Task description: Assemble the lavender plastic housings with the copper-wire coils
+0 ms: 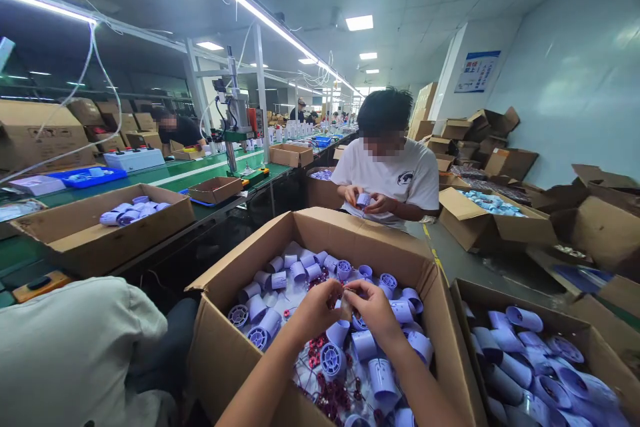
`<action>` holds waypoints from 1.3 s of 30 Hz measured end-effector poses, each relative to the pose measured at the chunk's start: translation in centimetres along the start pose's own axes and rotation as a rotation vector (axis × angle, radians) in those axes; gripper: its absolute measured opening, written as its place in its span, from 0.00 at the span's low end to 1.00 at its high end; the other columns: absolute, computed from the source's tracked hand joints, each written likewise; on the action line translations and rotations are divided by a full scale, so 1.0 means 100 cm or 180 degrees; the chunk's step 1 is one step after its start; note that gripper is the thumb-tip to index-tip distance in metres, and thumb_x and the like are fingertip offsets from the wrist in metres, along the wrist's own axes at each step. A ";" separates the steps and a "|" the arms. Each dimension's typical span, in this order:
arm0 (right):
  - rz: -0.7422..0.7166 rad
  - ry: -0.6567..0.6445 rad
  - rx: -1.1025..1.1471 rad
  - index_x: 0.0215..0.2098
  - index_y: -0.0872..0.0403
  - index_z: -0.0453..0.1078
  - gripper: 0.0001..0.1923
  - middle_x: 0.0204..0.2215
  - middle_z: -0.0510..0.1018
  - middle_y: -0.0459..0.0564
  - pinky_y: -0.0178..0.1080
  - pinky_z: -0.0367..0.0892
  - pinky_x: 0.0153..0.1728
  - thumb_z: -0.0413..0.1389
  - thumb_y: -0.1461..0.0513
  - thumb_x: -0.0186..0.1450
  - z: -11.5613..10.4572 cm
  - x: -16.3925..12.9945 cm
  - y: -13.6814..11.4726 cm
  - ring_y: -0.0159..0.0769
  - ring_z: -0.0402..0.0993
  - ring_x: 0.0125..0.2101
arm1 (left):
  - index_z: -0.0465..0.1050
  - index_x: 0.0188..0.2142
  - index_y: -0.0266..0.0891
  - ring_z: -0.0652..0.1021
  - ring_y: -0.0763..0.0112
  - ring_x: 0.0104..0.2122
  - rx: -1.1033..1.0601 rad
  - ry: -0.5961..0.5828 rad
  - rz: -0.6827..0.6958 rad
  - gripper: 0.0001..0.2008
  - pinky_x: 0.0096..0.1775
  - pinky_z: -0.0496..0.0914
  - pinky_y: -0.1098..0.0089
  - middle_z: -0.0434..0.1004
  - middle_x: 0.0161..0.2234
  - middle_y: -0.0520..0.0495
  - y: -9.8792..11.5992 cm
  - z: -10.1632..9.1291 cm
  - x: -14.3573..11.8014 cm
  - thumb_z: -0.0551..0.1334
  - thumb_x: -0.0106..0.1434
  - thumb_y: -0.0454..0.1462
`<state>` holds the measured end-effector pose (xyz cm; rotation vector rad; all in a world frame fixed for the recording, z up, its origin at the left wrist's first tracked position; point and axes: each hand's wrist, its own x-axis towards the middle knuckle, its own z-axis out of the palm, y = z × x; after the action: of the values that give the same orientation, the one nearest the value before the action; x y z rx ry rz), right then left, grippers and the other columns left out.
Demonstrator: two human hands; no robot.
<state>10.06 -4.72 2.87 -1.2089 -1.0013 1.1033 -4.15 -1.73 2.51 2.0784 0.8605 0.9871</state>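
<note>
I had my left hand point(315, 310) and right hand point(375, 307) pinched together on a small part point(345, 299), too hidden to identify, above the cardboard box point(220, 347) of lilac housings point(383, 373), keeping spares within reach.

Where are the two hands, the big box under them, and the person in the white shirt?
left hand point(315, 310), head view, on its back.
right hand point(376, 310), head view, on its back.
big box point(350, 230), head view, on its far wall.
person in the white shirt point(395, 177), head view, on the chest.
</note>
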 end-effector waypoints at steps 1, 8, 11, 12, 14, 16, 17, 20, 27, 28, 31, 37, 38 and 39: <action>0.0125 -0.0033 0.0084 0.23 0.54 0.73 0.15 0.16 0.72 0.41 0.32 0.55 0.15 0.66 0.55 0.42 0.000 0.001 0.000 0.27 0.61 0.14 | 0.69 0.28 0.37 0.62 0.76 0.24 0.0006 -0.0028 0.0116 0.05 0.27 0.56 0.76 0.64 0.23 0.55 0.000 0.000 0.000 0.63 0.51 0.31; 0.0941 -0.0417 0.0790 0.23 0.54 0.70 0.14 0.12 0.68 0.37 0.29 0.51 0.15 0.67 0.60 0.39 -0.003 0.001 0.000 0.23 0.59 0.13 | 0.74 0.23 0.36 0.63 0.76 0.22 -0.0517 0.0016 0.0421 0.15 0.25 0.57 0.74 0.64 0.20 0.53 -0.002 -0.002 0.003 0.67 0.54 0.47; 0.1128 -0.0612 0.1077 0.25 0.54 0.71 0.16 0.13 0.68 0.37 0.28 0.52 0.15 0.68 0.61 0.38 -0.004 -0.002 -0.004 0.22 0.59 0.13 | 0.70 0.21 0.35 0.62 0.78 0.20 -0.1122 0.0118 -0.0214 0.22 0.23 0.56 0.75 0.63 0.18 0.54 -0.001 -0.003 0.004 0.69 0.48 0.53; 0.1157 -0.0663 0.1169 0.26 0.54 0.72 0.17 0.14 0.70 0.38 0.28 0.55 0.16 0.69 0.61 0.38 -0.004 -0.003 -0.005 0.22 0.61 0.14 | 0.69 0.21 0.35 0.62 0.78 0.20 -0.1341 0.0114 -0.0420 0.24 0.23 0.56 0.75 0.63 0.18 0.55 0.000 -0.004 0.005 0.68 0.46 0.55; 0.1192 -0.0748 0.1311 0.27 0.55 0.73 0.19 0.18 0.74 0.41 0.28 0.60 0.20 0.71 0.59 0.38 -0.004 -0.005 -0.007 0.22 0.65 0.16 | 0.67 0.22 0.36 0.62 0.79 0.19 -0.1699 0.0113 -0.0683 0.26 0.23 0.56 0.76 0.64 0.18 0.55 0.001 -0.004 0.006 0.67 0.45 0.58; 0.1205 -0.0829 0.1406 0.28 0.56 0.74 0.21 0.22 0.76 0.43 0.28 0.64 0.24 0.72 0.57 0.39 -0.003 -0.005 -0.007 0.22 0.68 0.19 | 0.66 0.21 0.36 0.63 0.79 0.19 -0.1930 0.0179 -0.0775 0.27 0.23 0.56 0.76 0.66 0.19 0.54 0.004 -0.005 0.007 0.66 0.46 0.59; 0.1192 -0.0867 0.1436 0.28 0.57 0.74 0.22 0.23 0.77 0.44 0.28 0.65 0.25 0.73 0.56 0.39 -0.003 -0.006 -0.006 0.23 0.69 0.20 | 0.66 0.21 0.36 0.63 0.79 0.20 -0.2025 0.0207 -0.0809 0.27 0.23 0.57 0.76 0.67 0.20 0.53 0.006 -0.005 0.008 0.65 0.47 0.59; 0.1050 -0.0923 0.1396 0.29 0.57 0.75 0.24 0.23 0.77 0.44 0.29 0.65 0.25 0.73 0.54 0.38 -0.001 -0.004 -0.001 0.23 0.69 0.20 | 0.64 0.21 0.37 0.64 0.79 0.19 -0.2211 0.0255 -0.0902 0.27 0.23 0.57 0.76 0.67 0.19 0.54 0.011 -0.004 0.009 0.65 0.47 0.59; 0.0537 -0.0863 0.0500 0.26 0.57 0.73 0.30 0.17 0.72 0.42 0.30 0.53 0.17 0.67 0.42 0.39 0.007 -0.002 0.004 0.24 0.63 0.15 | 0.61 0.20 0.38 0.62 0.80 0.18 -0.2190 0.0292 -0.0994 0.27 0.22 0.55 0.76 0.63 0.17 0.56 0.010 -0.001 0.010 0.65 0.46 0.59; 0.0494 -0.0792 0.0361 0.25 0.57 0.72 0.30 0.16 0.71 0.42 0.30 0.52 0.17 0.66 0.40 0.39 0.008 -0.002 0.003 0.24 0.63 0.15 | 0.61 0.20 0.38 0.62 0.80 0.18 -0.2173 0.0295 -0.0991 0.27 0.22 0.55 0.76 0.64 0.18 0.56 0.009 0.000 0.010 0.65 0.46 0.59; 0.0410 -0.0582 0.0052 0.20 0.56 0.67 0.29 0.15 0.68 0.40 0.31 0.51 0.16 0.63 0.39 0.41 0.010 -0.002 0.001 0.24 0.60 0.15 | 0.61 0.21 0.38 0.63 0.79 0.20 -0.2082 0.0354 -0.0962 0.26 0.24 0.56 0.75 0.66 0.20 0.54 0.002 0.002 0.010 0.64 0.48 0.58; 0.0317 -0.0430 0.0001 0.19 0.53 0.63 0.26 0.14 0.66 0.38 0.32 0.51 0.16 0.63 0.42 0.42 0.010 -0.003 0.000 0.24 0.58 0.13 | 0.59 0.20 0.39 0.59 0.77 0.20 -0.1091 0.0655 -0.0736 0.24 0.24 0.54 0.74 0.58 0.17 0.57 -0.009 0.004 0.012 0.60 0.53 0.56; 0.0283 -0.0424 0.0004 0.18 0.53 0.63 0.25 0.14 0.66 0.38 0.32 0.52 0.17 0.63 0.43 0.43 0.010 -0.004 0.000 0.24 0.58 0.13 | 0.59 0.20 0.39 0.58 0.77 0.19 -0.0819 0.0680 -0.0693 0.22 0.23 0.53 0.74 0.57 0.17 0.57 -0.009 0.004 0.011 0.59 0.54 0.54; 0.0249 -0.0413 0.0008 0.18 0.53 0.63 0.24 0.13 0.65 0.38 0.32 0.52 0.17 0.63 0.44 0.43 0.010 -0.004 -0.001 0.24 0.59 0.14 | 0.59 0.19 0.39 0.58 0.77 0.19 -0.0559 0.0688 -0.0648 0.21 0.23 0.52 0.74 0.56 0.17 0.57 -0.009 0.005 0.011 0.58 0.56 0.52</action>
<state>9.04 -4.94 3.06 -1.1949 -1.0577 1.2573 -3.49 -0.50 1.95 1.7215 1.0327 1.1452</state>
